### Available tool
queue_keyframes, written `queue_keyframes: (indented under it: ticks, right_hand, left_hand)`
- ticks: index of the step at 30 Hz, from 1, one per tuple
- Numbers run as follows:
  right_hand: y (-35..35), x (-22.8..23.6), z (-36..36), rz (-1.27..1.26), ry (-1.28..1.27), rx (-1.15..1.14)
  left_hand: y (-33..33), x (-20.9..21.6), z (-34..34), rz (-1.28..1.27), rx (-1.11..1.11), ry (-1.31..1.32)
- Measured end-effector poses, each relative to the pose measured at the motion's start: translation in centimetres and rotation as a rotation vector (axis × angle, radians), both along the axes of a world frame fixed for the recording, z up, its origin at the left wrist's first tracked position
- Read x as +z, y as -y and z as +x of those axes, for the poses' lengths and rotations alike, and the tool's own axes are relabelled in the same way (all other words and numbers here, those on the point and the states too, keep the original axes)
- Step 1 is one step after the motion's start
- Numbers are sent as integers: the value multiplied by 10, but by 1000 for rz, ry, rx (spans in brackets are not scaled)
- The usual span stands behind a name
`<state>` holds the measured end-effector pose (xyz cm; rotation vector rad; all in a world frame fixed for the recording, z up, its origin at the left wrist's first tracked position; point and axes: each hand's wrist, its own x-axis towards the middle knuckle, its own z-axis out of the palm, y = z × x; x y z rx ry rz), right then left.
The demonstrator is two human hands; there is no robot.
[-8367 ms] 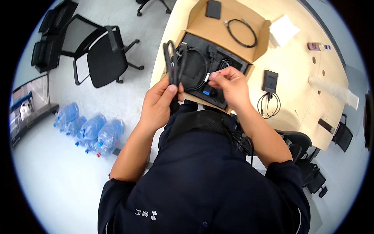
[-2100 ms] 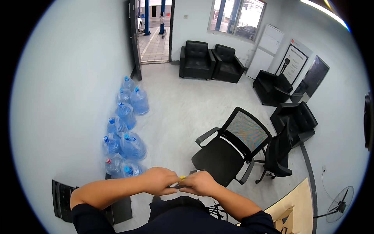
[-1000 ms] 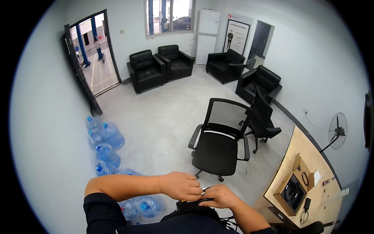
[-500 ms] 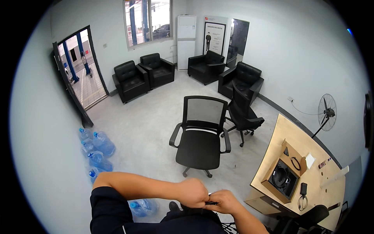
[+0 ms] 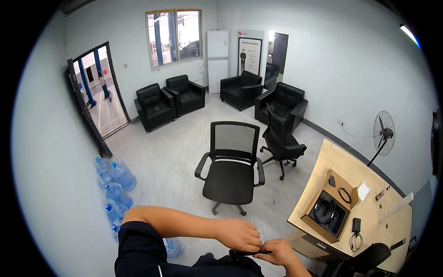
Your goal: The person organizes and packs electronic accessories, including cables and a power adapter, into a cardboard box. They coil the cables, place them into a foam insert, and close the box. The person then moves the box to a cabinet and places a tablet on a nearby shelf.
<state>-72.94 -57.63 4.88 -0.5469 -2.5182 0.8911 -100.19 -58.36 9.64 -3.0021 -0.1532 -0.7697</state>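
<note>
Both hands meet low in front of my body, at waist height. My left hand (image 5: 237, 234) reaches across from the left with its fingers curled down over a slim black object (image 5: 248, 253), which I cannot identify further. My right hand (image 5: 279, 253) pinches the right end of the same object between thumb and fingers. The fingertips of the two hands nearly touch. Dark clothing lies just behind and below, and the left hand hides part of what it grips.
A black mesh office chair (image 5: 229, 182) stands ahead, another swivel chair (image 5: 280, 138) behind it. At right, a wooden desk (image 5: 318, 177) bears an open cardboard box (image 5: 339, 237) with a black headset-like device. Blue water jugs (image 5: 123, 176) line the left wall; black armchairs (image 5: 156, 108) stand farther back.
My hands have shifted to the right and slightly down, and more of the black object shows below them. The whole view has tilted a little upward.
</note>
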Motion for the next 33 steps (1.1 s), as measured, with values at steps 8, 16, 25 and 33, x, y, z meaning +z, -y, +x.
queue_keyframes:
  ticks: [8, 16, 25, 33]
  right_hand:
    - [11, 15, -55, 23, 28, 58]
    - [23, 0, -131, 114, -22, -58]
    - [-3, -18, -80, -203, -136, -75]
    - [-52, -28, 49, -162, -199, -91]
  left_hand:
    - [13, 5, -44, -79, -5, -69]
    - [27, -10, -100, -1034, 482, -305]
    - [-25, 4, -77, 53, -79, 2]
    - [-88, -2, 64, -77, -142, -257]
